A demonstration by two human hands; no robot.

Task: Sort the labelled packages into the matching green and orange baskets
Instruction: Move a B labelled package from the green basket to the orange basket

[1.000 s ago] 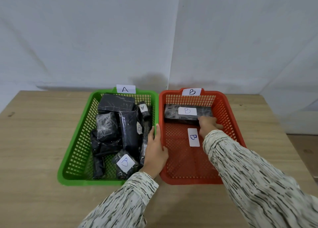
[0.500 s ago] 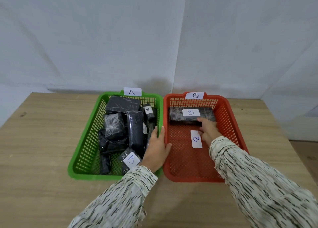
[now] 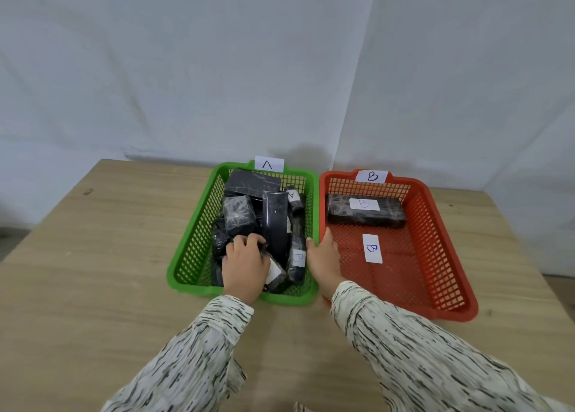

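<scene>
The green basket, tagged A, holds several black wrapped packages. My left hand reaches into its front part, fingers curled down around a black package with a white label. A slim package marked B stands beside it, and a small roll marked A lies at the back. The orange basket, tagged B, contains one long black package marked B. My right hand rests flat over the orange basket's left rim, thumb toward the green basket.
A loose white label marked B lies on the orange basket's floor. Both baskets sit side by side on a wooden table against a white backdrop. The table's right edge is close to the orange basket.
My left hand left the basket rims and went into the green basket onto the packages. My right hand let go of the long B package and moved back to the orange basket's left rim.
</scene>
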